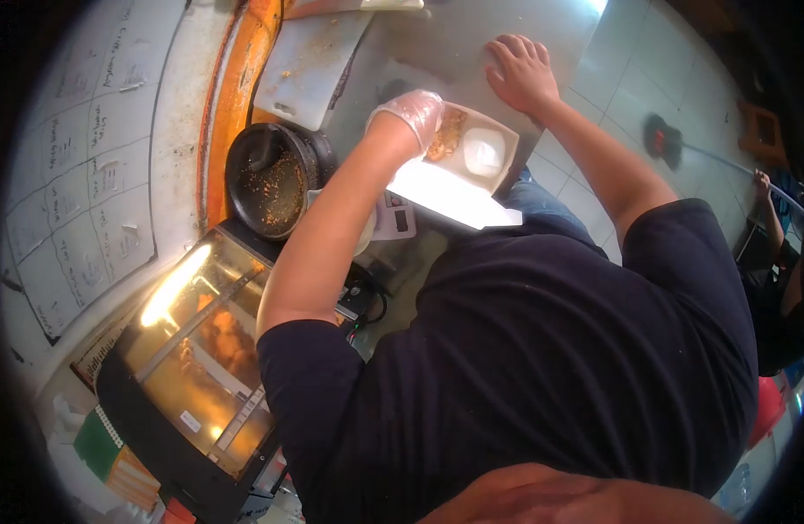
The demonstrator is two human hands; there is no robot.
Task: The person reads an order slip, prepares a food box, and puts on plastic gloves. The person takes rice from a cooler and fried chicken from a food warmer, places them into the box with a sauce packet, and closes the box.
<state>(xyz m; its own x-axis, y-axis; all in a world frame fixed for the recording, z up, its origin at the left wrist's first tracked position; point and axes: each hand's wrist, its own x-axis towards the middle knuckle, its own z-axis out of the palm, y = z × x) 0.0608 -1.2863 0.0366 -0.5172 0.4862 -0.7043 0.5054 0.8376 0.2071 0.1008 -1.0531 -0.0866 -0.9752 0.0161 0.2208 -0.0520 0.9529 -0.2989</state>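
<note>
My left hand (417, 116) wears a clear plastic glove and reaches over the left end of an open paper food box (487, 180). Its fingers look curled and are partly hidden, so what they grip cannot be made out. Right beside them in the box lie brown fried food pieces (446, 138). A white rounded portion (484, 151) fills the box's other end. The bright white lid flap (450, 197) folds out toward my body. My bare right hand (522, 72) rests palm down on the metal table (454, 52), fingers apart, holding nothing.
A dark stone mortar (267, 183) with brown crumbs stands left of my left forearm. Behind it lies a white cutting board (310, 65) with crumbs. A lit glass display case (210, 349) holds fried food. At right, another person's hand (762, 182) grips a long-handled broom (664, 140).
</note>
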